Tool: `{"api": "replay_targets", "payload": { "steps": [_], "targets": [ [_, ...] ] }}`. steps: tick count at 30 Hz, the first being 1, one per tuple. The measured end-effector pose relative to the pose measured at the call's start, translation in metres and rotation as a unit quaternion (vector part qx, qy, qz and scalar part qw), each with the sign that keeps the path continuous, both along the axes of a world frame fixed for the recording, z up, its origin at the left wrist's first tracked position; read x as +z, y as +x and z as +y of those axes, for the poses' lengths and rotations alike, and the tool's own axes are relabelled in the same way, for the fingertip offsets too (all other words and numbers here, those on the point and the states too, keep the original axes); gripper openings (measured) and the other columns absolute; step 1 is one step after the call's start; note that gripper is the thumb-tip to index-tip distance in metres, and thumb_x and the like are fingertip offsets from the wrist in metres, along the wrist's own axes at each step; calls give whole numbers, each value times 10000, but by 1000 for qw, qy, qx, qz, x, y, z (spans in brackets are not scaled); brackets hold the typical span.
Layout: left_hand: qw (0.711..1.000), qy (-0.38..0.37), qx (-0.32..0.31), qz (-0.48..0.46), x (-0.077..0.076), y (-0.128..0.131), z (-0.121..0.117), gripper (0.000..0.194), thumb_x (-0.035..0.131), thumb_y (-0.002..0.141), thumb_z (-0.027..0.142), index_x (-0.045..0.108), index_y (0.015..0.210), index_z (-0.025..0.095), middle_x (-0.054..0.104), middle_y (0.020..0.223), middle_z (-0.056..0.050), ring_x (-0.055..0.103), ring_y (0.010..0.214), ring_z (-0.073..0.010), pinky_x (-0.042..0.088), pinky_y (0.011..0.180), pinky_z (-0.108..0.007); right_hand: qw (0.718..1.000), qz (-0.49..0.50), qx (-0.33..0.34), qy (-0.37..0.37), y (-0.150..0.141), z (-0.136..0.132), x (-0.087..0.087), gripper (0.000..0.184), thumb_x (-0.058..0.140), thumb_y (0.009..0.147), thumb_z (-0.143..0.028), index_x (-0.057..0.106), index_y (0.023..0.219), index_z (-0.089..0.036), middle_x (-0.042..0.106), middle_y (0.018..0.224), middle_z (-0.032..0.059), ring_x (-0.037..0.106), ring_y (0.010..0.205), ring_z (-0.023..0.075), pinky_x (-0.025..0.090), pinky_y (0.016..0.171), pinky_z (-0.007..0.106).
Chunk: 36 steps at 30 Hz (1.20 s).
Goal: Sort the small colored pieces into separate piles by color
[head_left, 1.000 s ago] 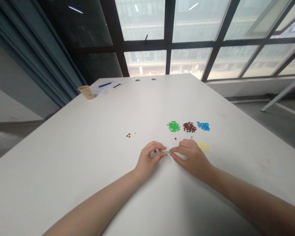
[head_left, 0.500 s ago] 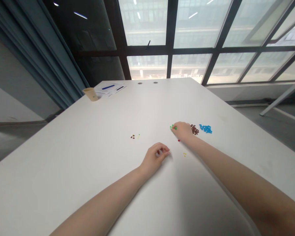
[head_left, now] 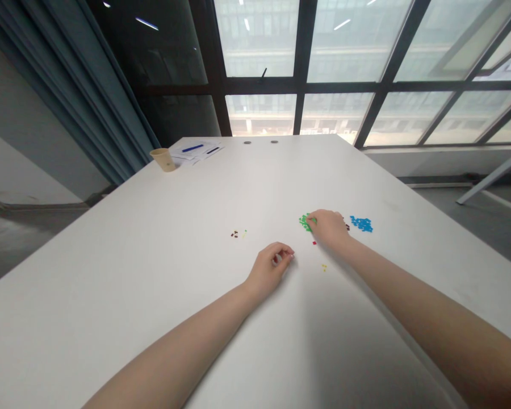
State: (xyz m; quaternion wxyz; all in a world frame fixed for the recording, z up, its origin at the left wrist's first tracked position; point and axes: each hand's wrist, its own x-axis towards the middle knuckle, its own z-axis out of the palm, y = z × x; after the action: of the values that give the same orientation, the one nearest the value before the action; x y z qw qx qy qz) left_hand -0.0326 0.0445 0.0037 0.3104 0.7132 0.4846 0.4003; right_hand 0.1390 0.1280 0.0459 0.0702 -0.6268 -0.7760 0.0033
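My right hand (head_left: 329,227) reaches forward over the white table (head_left: 153,244), its fingertips pinched at the right edge of a pile of tiny green pieces (head_left: 304,222). It covers most of a brown pile; a blue pile (head_left: 361,224) lies just to its right. My left hand (head_left: 271,270) rests on the table nearer to me, fingers curled in a pinch; what it holds is too small to make out. A red piece (head_left: 314,243) and a few yellow pieces (head_left: 324,267) lie between the hands.
A small cluster of brown and yellow-green pieces (head_left: 238,233) lies to the left. A paper cup (head_left: 163,159) and papers with blue pens (head_left: 198,150) sit at the far left corner. Windows and a blue curtain stand behind the table.
A second ago both hands met in a pinch over a green piece near the yellow pile. My right hand has since moved forward to the green pile. The left stayed put.
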Motion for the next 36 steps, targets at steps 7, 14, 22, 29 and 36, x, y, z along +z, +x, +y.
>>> {"api": "replay_targets", "payload": {
  "steps": [7,14,22,29,36],
  "targets": [
    [936,52,211,276,4,-54,36,285,378,821,194,611,986,195,585,1004,-93,506,938,-235,382,762,-372,990,60,121,26,8,-68,2,228,443,835,-259,661,799,-204,653,785,31,567,798,155,303,705,281],
    [867,46,272,416,5,-63,43,273,416,816,322,640,924,209,568,1045,-104,457,987,-268,332,744,-396,979,122,164,12,14,-99,-16,210,464,825,-232,648,728,-206,598,659,4,532,696,135,277,669,281],
    [857,47,257,444,3,-58,44,284,381,827,242,656,784,186,629,928,-113,454,947,-279,291,728,-411,976,109,186,41,13,-100,-23,222,452,829,-210,627,696,-192,575,638,7,495,704,142,249,699,299],
    [890,94,233,380,8,-48,40,225,422,828,237,643,831,198,647,938,-89,474,940,-266,307,744,-398,967,114,220,54,11,-99,-32,221,465,821,-194,593,641,-187,550,621,4,461,684,132,234,687,296],
    [998,2,46,-31,28,-4,12,162,580,742,334,655,781,196,653,863,-50,536,832,-177,379,761,-312,962,109,238,76,11,-99,-37,206,474,813,-195,572,632,-189,537,613,3,439,671,138,228,675,304]
  ]
}}
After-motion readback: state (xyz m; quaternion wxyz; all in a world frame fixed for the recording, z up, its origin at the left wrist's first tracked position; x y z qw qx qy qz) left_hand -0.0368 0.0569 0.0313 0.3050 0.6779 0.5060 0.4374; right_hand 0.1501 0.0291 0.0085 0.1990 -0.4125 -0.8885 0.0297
